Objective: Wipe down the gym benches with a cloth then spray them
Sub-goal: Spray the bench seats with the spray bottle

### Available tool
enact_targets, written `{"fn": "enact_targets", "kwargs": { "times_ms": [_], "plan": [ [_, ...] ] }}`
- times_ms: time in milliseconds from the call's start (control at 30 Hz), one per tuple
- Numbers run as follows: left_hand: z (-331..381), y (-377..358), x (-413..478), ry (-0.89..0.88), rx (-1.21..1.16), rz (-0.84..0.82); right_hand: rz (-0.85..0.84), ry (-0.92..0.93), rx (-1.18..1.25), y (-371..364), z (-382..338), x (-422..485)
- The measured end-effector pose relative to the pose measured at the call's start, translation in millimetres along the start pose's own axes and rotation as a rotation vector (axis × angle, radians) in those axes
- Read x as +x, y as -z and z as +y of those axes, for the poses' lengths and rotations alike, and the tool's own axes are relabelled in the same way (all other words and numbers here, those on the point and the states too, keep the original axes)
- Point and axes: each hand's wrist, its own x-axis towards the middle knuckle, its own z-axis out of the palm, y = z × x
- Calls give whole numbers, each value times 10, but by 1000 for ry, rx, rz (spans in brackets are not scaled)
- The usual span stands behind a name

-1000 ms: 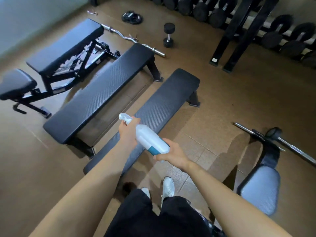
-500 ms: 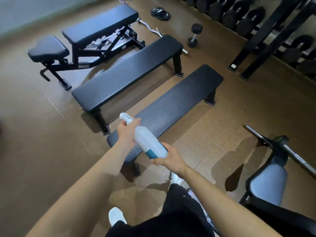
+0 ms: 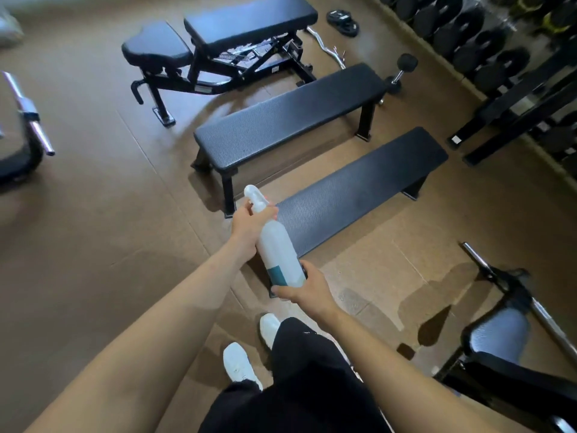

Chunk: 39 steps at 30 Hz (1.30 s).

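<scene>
Now, left grip (image 3: 248,228) is clamped round the neck of a white bottle (image 3: 276,245), right grip (image 3: 304,289) round its base, over a bench (image 3: 359,192) end; contents unseen.

a gym: padded benches (image 3: 287,120), racked dumbbells (image 3: 487,42) and a barbell (image 3: 28,110) on brown flooring

The spray bottle (image 3: 278,245) covers the near end of the nearer flat bench (image 3: 359,189); its base is hidden in the right hand (image 3: 304,289). Beyond the bottle, rightward, the dumbbell rack (image 3: 505,57) is blurred and cut off.
</scene>
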Motion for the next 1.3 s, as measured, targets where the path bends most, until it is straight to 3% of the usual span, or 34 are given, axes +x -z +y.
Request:
{"fn": "enact_targets", "kwargs": {
  "times_ms": [233,533,700,1000,1133,1300],
  "plan": [
    [327,303,411,40,81,-6,-11,-18,66,-425,-248,372],
    [1443,387,1474,-49,100,15,-59,34,275,-609,-1164,1617],
    [1997,389,2058,9,139,85,-25,65,205,-604,-1597,2211],
    [2846,221,3140,-86,170,-110,180,44,247,-646,-2452,3138],
    [3274,292,3680,-90,227,-142,264,28,233,-808,-2931,3510],
    [3876,408,4174,-87,222,-294,379,-20,223,-1133,-3528,3955]
  ]
}}
